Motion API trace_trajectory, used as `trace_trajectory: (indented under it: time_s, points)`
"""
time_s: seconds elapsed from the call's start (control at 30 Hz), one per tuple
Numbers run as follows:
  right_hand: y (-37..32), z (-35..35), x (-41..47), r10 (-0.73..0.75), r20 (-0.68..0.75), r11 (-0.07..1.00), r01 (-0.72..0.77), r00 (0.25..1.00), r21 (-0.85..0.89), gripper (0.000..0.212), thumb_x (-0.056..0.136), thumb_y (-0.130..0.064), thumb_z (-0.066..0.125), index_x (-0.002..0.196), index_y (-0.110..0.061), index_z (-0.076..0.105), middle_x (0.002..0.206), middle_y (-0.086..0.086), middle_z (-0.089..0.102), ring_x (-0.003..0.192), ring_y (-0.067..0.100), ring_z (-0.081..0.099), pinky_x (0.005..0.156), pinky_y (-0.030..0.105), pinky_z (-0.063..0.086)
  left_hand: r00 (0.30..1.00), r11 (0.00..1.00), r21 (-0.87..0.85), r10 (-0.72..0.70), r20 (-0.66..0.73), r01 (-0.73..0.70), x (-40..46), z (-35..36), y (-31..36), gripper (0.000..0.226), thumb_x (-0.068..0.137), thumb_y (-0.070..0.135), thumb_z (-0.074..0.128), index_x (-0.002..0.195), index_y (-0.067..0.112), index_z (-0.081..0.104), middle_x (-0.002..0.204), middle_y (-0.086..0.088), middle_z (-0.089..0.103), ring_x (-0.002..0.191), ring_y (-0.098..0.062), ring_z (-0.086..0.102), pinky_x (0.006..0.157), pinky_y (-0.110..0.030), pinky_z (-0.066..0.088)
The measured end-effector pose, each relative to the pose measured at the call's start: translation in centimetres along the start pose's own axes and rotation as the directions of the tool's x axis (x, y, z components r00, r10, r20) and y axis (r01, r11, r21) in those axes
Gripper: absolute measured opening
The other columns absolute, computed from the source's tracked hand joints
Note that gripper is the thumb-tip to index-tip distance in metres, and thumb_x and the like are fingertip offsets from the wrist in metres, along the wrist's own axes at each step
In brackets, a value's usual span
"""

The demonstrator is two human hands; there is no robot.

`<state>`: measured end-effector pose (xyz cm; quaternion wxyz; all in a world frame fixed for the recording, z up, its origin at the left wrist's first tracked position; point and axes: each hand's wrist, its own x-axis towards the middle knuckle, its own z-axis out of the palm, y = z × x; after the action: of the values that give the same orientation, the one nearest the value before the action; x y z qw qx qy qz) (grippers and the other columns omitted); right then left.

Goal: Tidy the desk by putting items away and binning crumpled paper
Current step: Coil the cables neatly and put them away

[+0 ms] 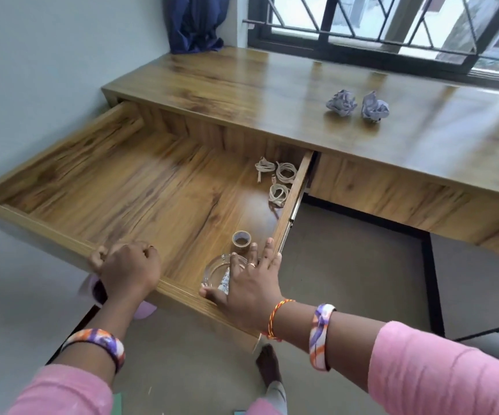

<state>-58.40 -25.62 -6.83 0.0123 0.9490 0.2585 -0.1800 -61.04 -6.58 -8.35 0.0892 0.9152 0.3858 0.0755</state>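
Observation:
A wide wooden drawer [116, 187] stands pulled far out from the desk [272, 85]. My left hand [127, 271] curls over the drawer's front edge. Inside the drawer's near right corner, my right hand [249, 280] lies over a clear glass dish [217, 272], fingers spread and thumb on the front edge. A brown tape roll [241, 240] sits just beyond the fingertips. Coiled white cables [278, 181] lie by the drawer's right wall. Two crumpled paper balls [341, 103] [374, 106] rest on the desktop near the window.
A barred window [392, 28] runs behind the desk, with a blue curtain [196, 22] bunched at its left end. A lilac object [145, 310] shows under the drawer front. My bare foot [267, 366] stands on the grey floor below the drawer.

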Motion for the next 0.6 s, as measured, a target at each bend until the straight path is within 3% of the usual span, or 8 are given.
trace_trajectory:
  time_s: [0.1, 0.27, 0.37, 0.5, 0.6]
  points:
    - [0.2, 0.2, 0.4, 0.005, -0.024, 1.0, -0.005, 1.0, 0.004, 0.096, 0.08, -0.076, 0.011, 0.148, -0.009, 0.009, 0.152, 0.031, -0.003, 0.132, 0.054, -0.026, 0.108, 0.063, -0.009, 0.999, 1.0, -0.016, 0.022, -0.031, -0.023, 0.4, 0.5, 0.1, 0.03, 0.089, 0.022, 0.044, 0.088, 0.015, 0.073, 0.098, -0.015, 0.068, 0.104, -0.028, 0.053, 0.103, -0.039, 0.018]
    - [1.0, 0.0, 1.3, -0.022, -0.14, 0.987, 0.043, 0.99, 0.153, 0.11, 0.063, -0.073, -0.013, 0.146, -0.011, 0.021, 0.154, 0.025, 0.003, 0.134, 0.046, -0.029, 0.107, 0.057, -0.019, 0.998, 0.998, -0.059, 0.033, -0.054, -0.036, 1.4, 0.9, 1.4, 0.03, 0.089, 0.02, 0.044, 0.086, 0.014, 0.073, 0.094, -0.014, 0.068, 0.1, -0.027, 0.054, 0.103, -0.039, 0.017]
    - [1.7, -0.3, 1.9, -0.058, -0.196, 0.968, 0.103, 0.979, 0.231, 0.106, 0.065, -0.071, -0.014, 0.141, -0.014, 0.032, 0.156, 0.02, 0.004, 0.138, 0.037, -0.027, 0.106, 0.054, -0.022, 0.999, 0.997, -0.063, 0.033, -0.042, -0.036, 2.7, 1.5, 2.4, 0.031, 0.089, 0.022, 0.043, 0.087, 0.017, 0.073, 0.094, -0.012, 0.068, 0.102, -0.026, 0.054, 0.105, -0.039, 0.016]
    - [2.8, -1.0, 3.1, -0.106, -0.25, 0.948, 0.173, 0.963, 0.266, 0.094, 0.072, -0.068, -0.013, 0.129, -0.019, 0.043, 0.155, 0.013, 0.016, 0.145, 0.026, -0.008, 0.106, 0.059, -0.02, 0.997, 0.995, -0.087, 0.045, -0.06, -0.05, 4.1, 2.2, 3.9, 0.035, 0.088, 0.023, 0.039, 0.084, 0.017, 0.074, 0.091, -0.012, 0.068, 0.1, -0.026, 0.054, 0.104, -0.038, 0.015]
    - [3.8, -1.4, 4.3, -0.183, -0.354, 0.967, 0.233, 0.917, 0.103, 0.083, 0.084, -0.066, -0.006, 0.119, -0.017, 0.052, 0.146, 0.014, 0.039, 0.142, 0.03, 0.023, 0.107, 0.067, -0.009, 0.997, 0.995, -0.085, 0.05, -0.066, -0.056, 5.1, 2.6, 5.2, 0.043, 0.085, 0.028, 0.031, 0.083, 0.018, 0.073, 0.09, -0.011, 0.069, 0.099, -0.026, 0.055, 0.102, -0.038, 0.015]
